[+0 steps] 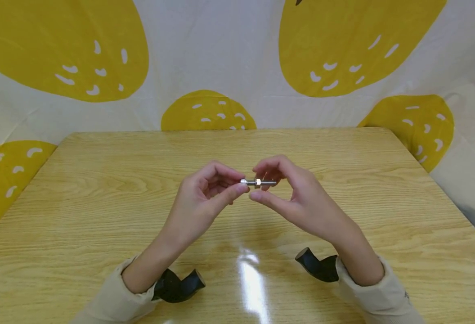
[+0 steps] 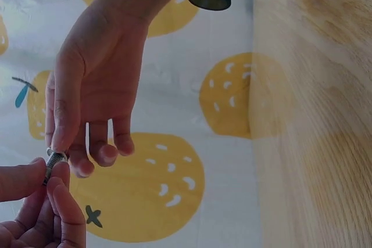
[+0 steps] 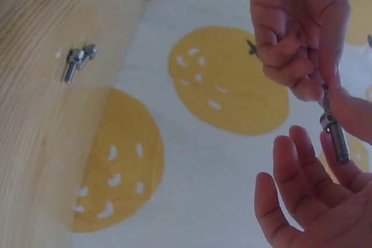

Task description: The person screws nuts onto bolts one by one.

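Observation:
In the head view, a silver bolt [image 1: 267, 182] with a hex nut [image 1: 258, 183] on its threaded shank lies level above the table. My left hand [image 1: 205, 193] pinches its head end between thumb and fingertips. Around the nut and the threaded end, my right hand [image 1: 298, 193] has its thumb and fingers spread apart, with a gap on both sides of the nut. The right wrist view shows the threaded shank [image 3: 339, 143] pointing down over the loosely bent fingers of the right hand [image 3: 319, 207], while the left hand [image 3: 296, 33] grips from above.
A wood-grain table [image 1: 79, 202] lies beneath both hands. Two more bolts [image 3: 71, 71] sit close together on it in the right wrist view. Behind hangs a white cloth [image 1: 213, 54] with yellow fruit prints. Black camera mounts [image 1: 181, 288] jut inward from both wrists.

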`<state>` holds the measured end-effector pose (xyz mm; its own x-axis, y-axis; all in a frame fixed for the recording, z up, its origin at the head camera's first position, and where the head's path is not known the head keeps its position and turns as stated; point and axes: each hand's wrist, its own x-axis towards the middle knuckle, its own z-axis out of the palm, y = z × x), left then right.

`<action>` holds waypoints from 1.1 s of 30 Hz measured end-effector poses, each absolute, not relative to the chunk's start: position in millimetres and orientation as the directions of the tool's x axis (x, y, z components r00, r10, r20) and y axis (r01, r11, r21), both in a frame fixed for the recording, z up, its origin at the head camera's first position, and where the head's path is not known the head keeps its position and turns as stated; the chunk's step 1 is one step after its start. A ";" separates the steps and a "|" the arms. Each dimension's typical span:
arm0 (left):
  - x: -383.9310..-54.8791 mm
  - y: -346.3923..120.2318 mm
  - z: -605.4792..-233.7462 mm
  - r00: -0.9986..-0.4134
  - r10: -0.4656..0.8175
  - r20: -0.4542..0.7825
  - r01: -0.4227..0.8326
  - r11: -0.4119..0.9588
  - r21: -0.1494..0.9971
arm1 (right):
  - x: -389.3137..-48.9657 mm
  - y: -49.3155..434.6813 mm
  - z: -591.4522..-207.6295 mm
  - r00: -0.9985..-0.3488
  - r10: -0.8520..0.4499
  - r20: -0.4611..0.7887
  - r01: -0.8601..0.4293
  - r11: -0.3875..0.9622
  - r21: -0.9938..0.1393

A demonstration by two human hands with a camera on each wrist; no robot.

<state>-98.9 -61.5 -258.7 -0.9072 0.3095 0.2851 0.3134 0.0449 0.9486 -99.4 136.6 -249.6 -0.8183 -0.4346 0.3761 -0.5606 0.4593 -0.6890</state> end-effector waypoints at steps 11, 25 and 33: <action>-99.0 -61.9 -258.7 -0.902 0.317 0.292 0.318 0.032 0.947 | -100.8 135.4 -251.6 -0.826 -0.417 0.379 -0.551 0.457 -0.698; -99.2 -61.2 -260.4 -0.899 0.322 0.296 0.324 0.039 0.945 | -100.4 132.9 -251.8 -0.816 -0.419 0.399 -0.565 0.428 -0.706; -99.9 -62.0 -259.0 -0.909 0.310 0.278 0.305 0.039 0.952 | -98.9 134.7 -249.9 -0.839 -0.412 0.356 -0.529 0.463 -0.711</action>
